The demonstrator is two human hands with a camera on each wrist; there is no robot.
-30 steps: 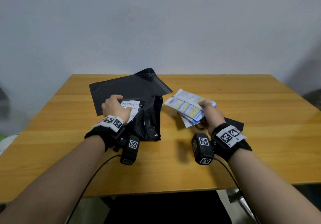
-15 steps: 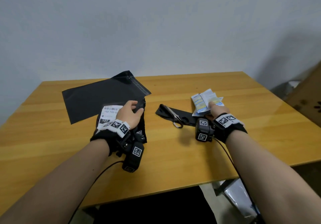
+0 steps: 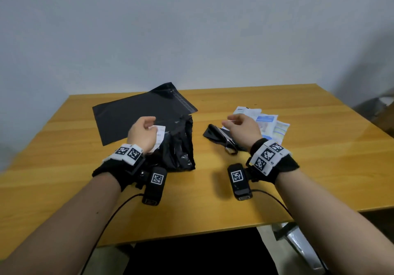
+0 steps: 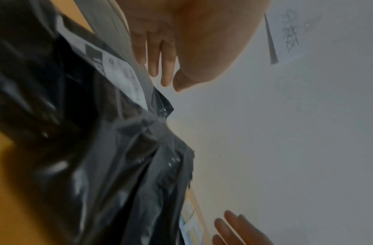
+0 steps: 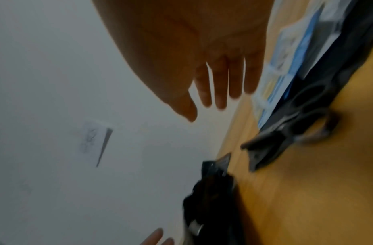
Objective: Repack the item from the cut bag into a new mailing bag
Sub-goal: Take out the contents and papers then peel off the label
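Observation:
The cut black bag (image 3: 180, 146), crumpled and bearing a white label (image 3: 159, 135), lies in front of my left hand (image 3: 147, 124). That hand hovers just above it with relaxed fingers and holds nothing. In the left wrist view the cut bag (image 4: 101, 149) fills the frame under my empty left hand (image 4: 170, 79). The white and blue packets (image 3: 269, 125) lie on the table beyond my right hand (image 3: 229, 123), which is open and empty. The flat new mailing bag (image 3: 136, 116) lies at the back left.
Scissors (image 3: 229, 142) rest on a cut-off black strip (image 3: 211, 135) under my right hand; the right wrist view shows the scissors (image 5: 307, 107) beside the packets (image 5: 290, 49). The wooden table (image 3: 213, 210) ends near my forearms. A wall stands behind.
My right hand has set the packets down on the table at the right and let go. My left hand has lifted off the cut bag.

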